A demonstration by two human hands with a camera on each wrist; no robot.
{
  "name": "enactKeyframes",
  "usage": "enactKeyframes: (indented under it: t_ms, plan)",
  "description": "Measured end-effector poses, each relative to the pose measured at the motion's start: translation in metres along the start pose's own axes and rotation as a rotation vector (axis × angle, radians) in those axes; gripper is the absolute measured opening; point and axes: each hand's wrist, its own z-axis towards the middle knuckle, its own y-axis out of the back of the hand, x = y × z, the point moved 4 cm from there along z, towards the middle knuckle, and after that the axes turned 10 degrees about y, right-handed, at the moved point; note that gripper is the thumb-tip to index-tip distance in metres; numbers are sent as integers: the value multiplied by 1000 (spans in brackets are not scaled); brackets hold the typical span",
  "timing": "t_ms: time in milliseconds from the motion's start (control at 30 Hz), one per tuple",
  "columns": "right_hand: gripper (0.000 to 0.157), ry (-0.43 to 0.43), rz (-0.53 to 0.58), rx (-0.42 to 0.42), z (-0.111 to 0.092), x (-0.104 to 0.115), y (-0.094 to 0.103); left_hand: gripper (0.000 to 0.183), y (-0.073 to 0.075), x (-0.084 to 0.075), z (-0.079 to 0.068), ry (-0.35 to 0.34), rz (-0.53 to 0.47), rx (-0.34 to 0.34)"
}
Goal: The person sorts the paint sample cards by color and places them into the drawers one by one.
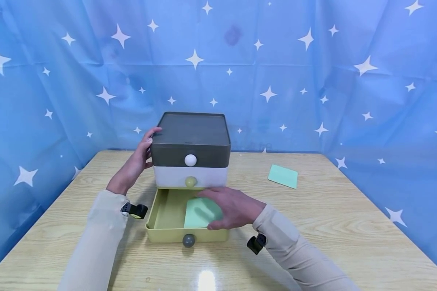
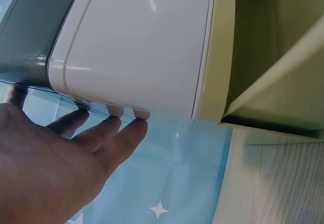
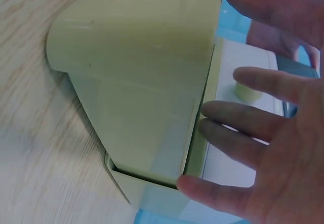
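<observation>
A small desktop drawer unit [image 1: 193,131] has a dark grey top tier, a white middle tier and a yellow-green bottom tier. Its bottom drawer [image 1: 167,235], with a dark round knob [image 1: 189,240], is pulled out. Inside lies a mint-green card [image 1: 198,215], partly covered by my right hand [image 1: 236,207]. That hand hovers at the drawer's right side, fingers spread and nothing held, as the right wrist view shows. With fingertips against the unit's left side, my left hand [image 1: 132,163] rests on the grey and white tiers; its thumb is near the top edge.
Right of the unit, a second mint-green card [image 1: 283,176] lies flat on the wooden table [image 1: 342,226]. A blue curtain with white stars [image 1: 291,81] hangs behind the table and at both sides. The upper two drawers have round knobs, white and green.
</observation>
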Motion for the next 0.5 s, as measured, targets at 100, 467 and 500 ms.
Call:
enactKeyframes:
  t_ms: [100,467,500]
  plan:
    - [79,10,-16,1,1,1,1,54,1,0,-1,3,-7,-3]
    - [85,66,-7,-119,-20,-13,15,52,1,0,1,23,-11,-6]
    - [85,56,5,-132,-25,-18,19,51,1,0,1,24,-11,-8]
